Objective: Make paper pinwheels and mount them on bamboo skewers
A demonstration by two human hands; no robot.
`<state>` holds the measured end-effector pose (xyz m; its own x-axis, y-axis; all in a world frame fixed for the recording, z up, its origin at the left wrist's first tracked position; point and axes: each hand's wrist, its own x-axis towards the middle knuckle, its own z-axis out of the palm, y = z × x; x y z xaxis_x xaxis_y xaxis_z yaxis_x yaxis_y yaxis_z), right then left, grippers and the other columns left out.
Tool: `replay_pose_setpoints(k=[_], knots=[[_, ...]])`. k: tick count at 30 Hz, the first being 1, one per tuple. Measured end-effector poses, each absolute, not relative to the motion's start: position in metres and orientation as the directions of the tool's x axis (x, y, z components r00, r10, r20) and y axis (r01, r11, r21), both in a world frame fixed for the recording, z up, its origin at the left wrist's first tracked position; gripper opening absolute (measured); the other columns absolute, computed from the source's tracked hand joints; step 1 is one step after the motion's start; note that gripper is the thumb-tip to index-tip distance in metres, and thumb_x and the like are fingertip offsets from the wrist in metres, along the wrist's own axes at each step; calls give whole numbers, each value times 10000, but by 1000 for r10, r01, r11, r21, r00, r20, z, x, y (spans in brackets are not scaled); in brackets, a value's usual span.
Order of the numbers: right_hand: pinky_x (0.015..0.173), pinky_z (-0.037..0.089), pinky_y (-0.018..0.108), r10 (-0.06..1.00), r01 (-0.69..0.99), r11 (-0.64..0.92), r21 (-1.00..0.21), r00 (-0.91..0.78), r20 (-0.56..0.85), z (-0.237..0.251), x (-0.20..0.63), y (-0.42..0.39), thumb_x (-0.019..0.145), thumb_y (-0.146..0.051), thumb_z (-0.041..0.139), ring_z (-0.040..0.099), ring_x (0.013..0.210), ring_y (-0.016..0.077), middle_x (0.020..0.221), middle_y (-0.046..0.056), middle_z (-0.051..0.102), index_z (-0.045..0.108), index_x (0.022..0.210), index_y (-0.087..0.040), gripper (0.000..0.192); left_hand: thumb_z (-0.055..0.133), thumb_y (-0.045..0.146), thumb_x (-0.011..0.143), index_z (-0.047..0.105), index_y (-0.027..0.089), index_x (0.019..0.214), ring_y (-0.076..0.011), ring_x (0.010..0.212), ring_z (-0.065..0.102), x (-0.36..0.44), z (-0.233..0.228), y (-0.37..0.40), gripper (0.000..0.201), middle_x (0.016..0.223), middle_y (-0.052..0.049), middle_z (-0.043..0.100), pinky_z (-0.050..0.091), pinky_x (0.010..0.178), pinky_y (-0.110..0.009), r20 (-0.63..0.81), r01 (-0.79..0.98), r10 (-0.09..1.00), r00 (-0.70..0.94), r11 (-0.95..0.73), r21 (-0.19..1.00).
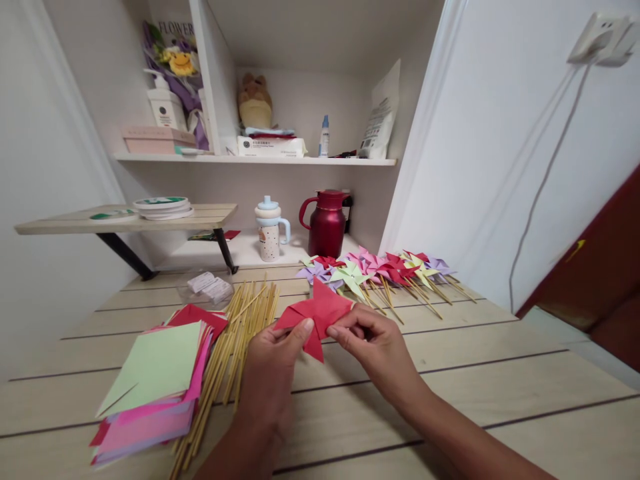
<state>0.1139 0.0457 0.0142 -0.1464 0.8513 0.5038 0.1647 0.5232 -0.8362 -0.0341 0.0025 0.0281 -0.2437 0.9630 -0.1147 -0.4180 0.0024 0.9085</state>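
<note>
A red paper pinwheel (316, 312) with folded, pointed blades is held above the table between both hands. My left hand (273, 363) pinches its left side, thumb lying on the front near the centre. On the other side my right hand (375, 340) is closed on the right blade, with thumb and fingertips together near the lower edge. No stick shows on this pinwheel. Left of my left hand lie many thin wooden sticks (230, 353), and beyond them a stack of square coloured paper (155, 367) with a light green sheet on top.
Several finished pinwheels on sticks (375, 270) lie at the back right. A clear box (206, 287) stands behind the paper stack. At the back are a spotted cup (270, 233) and a red jug (327, 223). A small raised shelf (210, 215) bears tape rolls (163, 208).
</note>
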Motion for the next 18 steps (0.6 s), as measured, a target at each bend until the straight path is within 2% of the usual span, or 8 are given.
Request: replay_pose_setpoints(k=[5,11,18], knots=[[555,312,271,847,173,529,-831,-167,505,14,115,47,785,-322,741,396,589,130,592,-42,445,684,642,-204,194,820,368,630,781,133,879,-223,676,707,-34,30,2,345,715,-72,761,546,678,-327,-118,-426,966,-229,10,905],[557,323,271,831,198,555,-808,-191,523,14,115,46,799,-313,729,408,592,131,601,-36,473,694,662,-207,177,834,386,587,763,122,773,-207,638,683,-34,30,2,330,660,-63,741,526,643,-303,-146,-359,945,-294,32,933],[567,337,280,824,245,567,-787,-184,536,14,113,44,800,-309,730,418,596,136,607,-33,458,682,648,-210,188,784,393,638,769,130,771,-168,542,643,-32,39,-1,296,664,-54,746,499,569,-273,-169,-288,928,-331,71,955]])
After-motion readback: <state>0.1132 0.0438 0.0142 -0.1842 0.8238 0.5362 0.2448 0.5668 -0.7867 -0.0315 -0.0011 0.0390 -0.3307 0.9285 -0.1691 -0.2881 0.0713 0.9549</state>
